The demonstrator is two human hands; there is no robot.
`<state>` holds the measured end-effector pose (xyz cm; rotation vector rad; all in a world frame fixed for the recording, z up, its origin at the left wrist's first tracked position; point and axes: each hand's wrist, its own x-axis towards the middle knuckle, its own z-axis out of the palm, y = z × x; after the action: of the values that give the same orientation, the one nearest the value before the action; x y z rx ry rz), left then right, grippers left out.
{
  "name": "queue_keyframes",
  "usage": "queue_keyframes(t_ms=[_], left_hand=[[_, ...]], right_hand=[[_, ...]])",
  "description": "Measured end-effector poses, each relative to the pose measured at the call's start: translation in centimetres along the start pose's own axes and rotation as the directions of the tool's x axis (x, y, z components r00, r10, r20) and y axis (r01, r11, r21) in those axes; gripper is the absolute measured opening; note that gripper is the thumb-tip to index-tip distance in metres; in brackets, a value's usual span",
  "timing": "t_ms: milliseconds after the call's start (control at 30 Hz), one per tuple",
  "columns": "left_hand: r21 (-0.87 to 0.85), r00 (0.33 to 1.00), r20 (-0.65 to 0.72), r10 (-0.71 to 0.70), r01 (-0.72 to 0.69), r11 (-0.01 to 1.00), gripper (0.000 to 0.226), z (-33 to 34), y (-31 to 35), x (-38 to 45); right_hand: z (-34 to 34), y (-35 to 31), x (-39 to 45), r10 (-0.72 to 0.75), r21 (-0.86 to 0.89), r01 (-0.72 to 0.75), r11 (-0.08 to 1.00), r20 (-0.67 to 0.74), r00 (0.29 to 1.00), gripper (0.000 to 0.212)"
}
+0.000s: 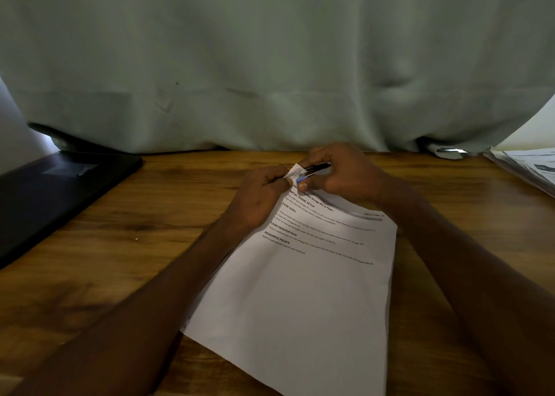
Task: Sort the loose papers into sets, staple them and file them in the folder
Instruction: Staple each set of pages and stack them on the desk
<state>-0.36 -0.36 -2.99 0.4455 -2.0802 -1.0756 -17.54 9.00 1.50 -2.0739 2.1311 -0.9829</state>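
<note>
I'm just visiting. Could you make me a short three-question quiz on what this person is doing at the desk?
1. True or false: the stapler is at the top corner of the papers.
2. Which hand grips the stapler? A left hand B right hand
3. What dark flat thing lies at the left of the desk?

Key: 1 true. 2 B. 3 the folder.

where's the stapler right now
In the head view, the stapler is centre-frame, gripped by the right hand at the paper set's top corner.
</note>
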Motion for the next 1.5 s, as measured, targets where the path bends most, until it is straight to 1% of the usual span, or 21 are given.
queue_keyframes(t_ms=[133,333,467,533,633,700,800,900,1000,1100,1167,1233,1333,1500], left_hand=[[-0.005,1.000,-0.001,-0.024,0.024,1.000,0.028,0.1,-0.2,0.1],[0.001,0.999,0.004,-0.040,0.040,0.999,0.023,0.1,-0.3,0.2],[-0.012,0.999,-0.006,-0.035,0.035,0.999,0.026,0.1,-0.4,0.3],[-0.001,0.999,-0.013,-0.031,0.031,1.000,0.030,0.1,-0.4,0.2],[0.019,0.999,-0.022,-0.039,0.040,0.999,0.027,0.1,-0.4,0.3],[-0.002,0.999,-0.028,-0.033,0.033,0.999,0.029,0.0,-0.4,0.3],[0.013,1.000,-0.026,-0.015,0.015,1.000,0.025,-0.1,-0.6,0.4],[0.044,1.000,-0.024,-0.011,0.012,0.999,0.021,0.0,-1.0,0.7],[0.010,0.999,-0.035,0.004,-0.004,1.000,0.026,-0.1,-1.1,0.7],[0.019,0.999,-0.038,0.001,0.000,1.000,0.026,-0.2,-1.3,0.8],[0.009,0.999,-0.041,-0.021,0.021,1.000,0.026,-0.4,-1.4,0.9],[-0.012,0.997,-0.046,-0.056,0.055,0.998,0.027,-0.8,-1.4,0.9],[-0.046,0.992,-0.046,-0.118,0.116,0.992,0.021,-1.2,-1.7,1.1],[-0.127,0.983,-0.005,-0.182,0.179,0.976,0.022,-1.4,-2.1,1.2]], right_hand=[[0.1,0.0,-0.2,0.005,0.024,-0.005,1.000,-0.004,1.000,0.043],[0.2,-0.1,0.0,0.022,0.014,-0.022,1.000,-0.003,1.000,0.043],[0.6,-0.4,0.2,0.028,-0.053,-0.029,0.998,-0.021,0.999,0.041],[0.8,-0.5,0.3,0.039,-0.084,-0.043,0.996,-0.047,0.998,0.036],[1.3,-0.7,0.3,0.040,-0.096,-0.050,0.994,-0.109,0.993,0.031],[1.8,-0.8,0.4,0.043,-0.089,-0.055,0.995,-0.133,0.990,0.030],[2.3,-0.8,0.5,0.084,-0.031,-0.090,0.995,-0.157,0.984,0.028],[2.6,-0.6,0.5,0.101,-0.036,-0.108,0.993,-0.150,0.983,0.027],[2.8,-0.7,0.4,0.102,-0.024,-0.107,0.994,-0.161,0.982,0.027],[2.9,-0.6,0.4,0.093,0.009,-0.093,0.996,-0.115,0.989,0.030],[2.7,-0.4,0.3,0.074,0.079,-0.070,0.994,-0.051,0.996,0.034],[2.6,-0.3,0.1,0.054,0.111,-0.052,0.992,-0.013,0.998,0.039],[2.5,0.1,0.0,0.047,0.173,-0.043,0.984,-0.015,0.999,0.044],[2.4,0.7,0.2,0.112,0.253,-0.107,0.962,-0.007,0.994,0.040]])
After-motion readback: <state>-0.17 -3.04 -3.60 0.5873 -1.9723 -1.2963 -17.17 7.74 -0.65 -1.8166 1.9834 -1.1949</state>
